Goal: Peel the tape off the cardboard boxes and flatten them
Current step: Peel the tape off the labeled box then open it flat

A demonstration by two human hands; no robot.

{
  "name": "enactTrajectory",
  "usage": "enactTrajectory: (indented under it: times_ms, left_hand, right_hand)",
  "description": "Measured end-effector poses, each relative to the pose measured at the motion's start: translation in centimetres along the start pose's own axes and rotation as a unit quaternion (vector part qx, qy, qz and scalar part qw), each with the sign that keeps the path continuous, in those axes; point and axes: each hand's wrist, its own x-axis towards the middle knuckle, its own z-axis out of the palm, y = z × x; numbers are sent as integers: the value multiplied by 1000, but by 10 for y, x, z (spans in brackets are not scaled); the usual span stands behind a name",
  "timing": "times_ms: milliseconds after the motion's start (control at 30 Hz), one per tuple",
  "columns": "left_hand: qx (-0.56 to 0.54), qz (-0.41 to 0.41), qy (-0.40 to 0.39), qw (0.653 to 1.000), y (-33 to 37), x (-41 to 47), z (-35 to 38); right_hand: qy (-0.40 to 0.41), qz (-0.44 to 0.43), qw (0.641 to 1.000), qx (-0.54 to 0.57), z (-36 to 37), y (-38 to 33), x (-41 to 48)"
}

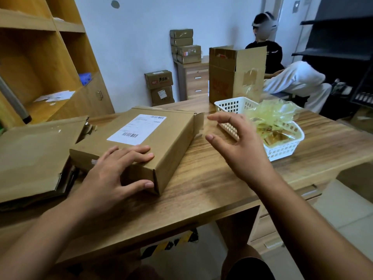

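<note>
The box's (pixel 157 138) near left corner is hidden under the left grip (pixel 113 172), and the print on its white label (pixel 137 129) is too small to read. The flattened cardboard (pixel 34 154) beside it is cut off by the left edge. The right grip (pixel 240 146) hides part of the basket's (pixel 282 151) near wall, and what lies under the crumpled tape (pixel 272 114) in the basket is hard to make out.

The left grip, a bare hand, lies palm down on the box's near end. Its fingers are spread and almost straight on the top face, and its thumb lies against the end face. It presses on the box rather than closing round it. The right grip hovers above the worktop (pixel 201 188) between box and basket, palm turned left, fingers and thumb spread wide and lightly bent, holding nothing.

The box lies flat on the worktop, label up, its far flap slightly raised, touching the flattened cardboard.
</note>
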Motion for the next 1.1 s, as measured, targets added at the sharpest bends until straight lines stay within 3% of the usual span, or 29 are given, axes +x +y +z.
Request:
enactTrajectory:
  times_ms: [100, 200, 467, 767, 967, 1100]
  left_hand:
    - [-1, 8, 17, 1000, -1, -1, 2]
    - [-1, 10, 18, 1000, -2, 0, 3]
    - [-16, 11, 23, 1000, -5, 1, 6]
    - [-20, 15, 29, 999, -10, 2, 12]
    - [-28, 17, 30, 999, -15, 3, 15]
    - [-29, 23, 33, 999, -17, 3, 18]
  right_hand:
    - [63, -45, 993, -93, -20, -10, 9]
    - [92, -73, 989, -95, -41, -12, 24]
    - [87, 15, 996, -22, -88, 1, 73]
    - [40, 40, 998, -21, -104, 2, 91]
    - [84, 47, 977, -188, -107, 15, 100]
    - [20, 54, 943, -329, -107, 28, 101]
